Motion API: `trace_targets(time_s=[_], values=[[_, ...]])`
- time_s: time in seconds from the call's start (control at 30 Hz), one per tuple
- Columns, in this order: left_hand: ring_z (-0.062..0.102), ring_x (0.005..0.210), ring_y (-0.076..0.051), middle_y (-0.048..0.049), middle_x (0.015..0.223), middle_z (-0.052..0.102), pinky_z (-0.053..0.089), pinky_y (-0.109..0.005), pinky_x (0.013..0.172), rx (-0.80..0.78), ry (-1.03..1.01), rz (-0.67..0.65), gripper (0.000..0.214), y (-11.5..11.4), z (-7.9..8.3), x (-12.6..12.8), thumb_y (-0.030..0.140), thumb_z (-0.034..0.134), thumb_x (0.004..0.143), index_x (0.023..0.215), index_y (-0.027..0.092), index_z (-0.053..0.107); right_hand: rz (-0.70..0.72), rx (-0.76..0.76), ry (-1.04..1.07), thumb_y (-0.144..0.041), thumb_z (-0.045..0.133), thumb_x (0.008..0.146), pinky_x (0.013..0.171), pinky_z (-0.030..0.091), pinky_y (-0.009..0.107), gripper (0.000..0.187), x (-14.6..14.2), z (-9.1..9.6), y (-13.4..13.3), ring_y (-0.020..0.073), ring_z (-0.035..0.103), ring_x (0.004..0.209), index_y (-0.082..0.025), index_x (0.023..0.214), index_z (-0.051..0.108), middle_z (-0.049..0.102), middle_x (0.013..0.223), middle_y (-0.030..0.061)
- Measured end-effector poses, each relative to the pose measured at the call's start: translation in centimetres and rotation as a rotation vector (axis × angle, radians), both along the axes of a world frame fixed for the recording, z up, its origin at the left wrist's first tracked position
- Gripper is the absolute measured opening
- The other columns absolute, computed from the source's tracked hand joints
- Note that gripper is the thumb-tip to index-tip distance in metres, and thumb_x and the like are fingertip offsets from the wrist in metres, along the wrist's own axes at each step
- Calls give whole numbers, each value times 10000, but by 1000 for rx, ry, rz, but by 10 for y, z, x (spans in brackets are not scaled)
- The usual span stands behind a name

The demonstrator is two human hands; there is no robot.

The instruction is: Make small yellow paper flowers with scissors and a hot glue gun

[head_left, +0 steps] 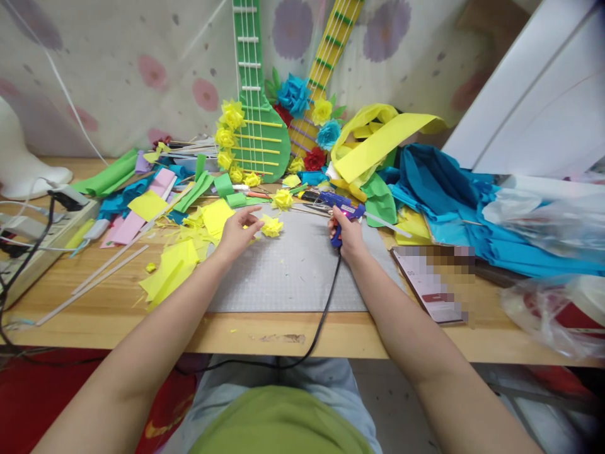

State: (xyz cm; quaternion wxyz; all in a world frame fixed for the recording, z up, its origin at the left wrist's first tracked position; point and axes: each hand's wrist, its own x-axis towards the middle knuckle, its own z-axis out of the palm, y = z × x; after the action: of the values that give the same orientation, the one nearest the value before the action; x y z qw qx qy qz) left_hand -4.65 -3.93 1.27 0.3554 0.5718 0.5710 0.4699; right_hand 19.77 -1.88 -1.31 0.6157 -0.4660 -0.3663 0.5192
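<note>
Wooden table (118, 302) is a total mess of paper scraps, with a grey cutting mat (293, 277) in the middle. The right hand (350, 238) has its grip wrapped around a blue glue gun (341, 205) at the mat's far edge, cord trailing off the front of the table. The left hand (235, 234) grips nothing, fingers stretched out just beside a small yellow paper flower (272, 226) lying on the mat. A green paper guitar (259, 135) leans on the flowery wall cloth (142, 69) behind, and blue paper (444, 189) is heaped on the right.

Wooden table (101, 310), grey cutting mat (293, 277), paper scraps (174, 266)
</note>
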Motion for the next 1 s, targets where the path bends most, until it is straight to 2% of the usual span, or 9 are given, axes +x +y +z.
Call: trace_targets(time_s=[0.1,0.3,0.53,0.77,1.0], values=[[503,551,-84,23,668,594,416,-197,490,-93,-1,-3,596,3,6,4,274,676,618,1183,171,517,2,5,5,-499,699,610,319,334,158,374,0,-1,1,36,393,345,-179,644,509,508,463,-60],[564,609,-109,10,704,642,416,-222,577,-286,92,25,598,16,16,4,225,709,601,1151,164,481,12,15,13,-502,697,611,318,329,160,373,1,-2,2,37,390,340,-183,653,508,508,459,-64],[605,671,-144,24,663,622,431,-262,659,-297,155,-15,609,27,16,2,182,709,586,1141,146,460,8,1,10,-500,704,599,314,326,160,380,1,-1,1,37,391,341,-185,634,494,507,458,-63],[605,706,-180,2,712,635,390,-262,595,-313,403,-26,584,31,19,-1,249,737,558,1079,176,483,11,-1,-11,-505,694,609,320,326,162,375,1,-1,1,38,391,345,-189,648,494,509,468,-64],[606,706,-207,-16,727,640,377,-275,585,-290,561,-1,640,34,22,-2,326,758,519,1084,187,489,13,-4,-27,-520,690,610,320,328,165,383,2,-1,2,40,392,341,-193,673,500,510,473,-68]])
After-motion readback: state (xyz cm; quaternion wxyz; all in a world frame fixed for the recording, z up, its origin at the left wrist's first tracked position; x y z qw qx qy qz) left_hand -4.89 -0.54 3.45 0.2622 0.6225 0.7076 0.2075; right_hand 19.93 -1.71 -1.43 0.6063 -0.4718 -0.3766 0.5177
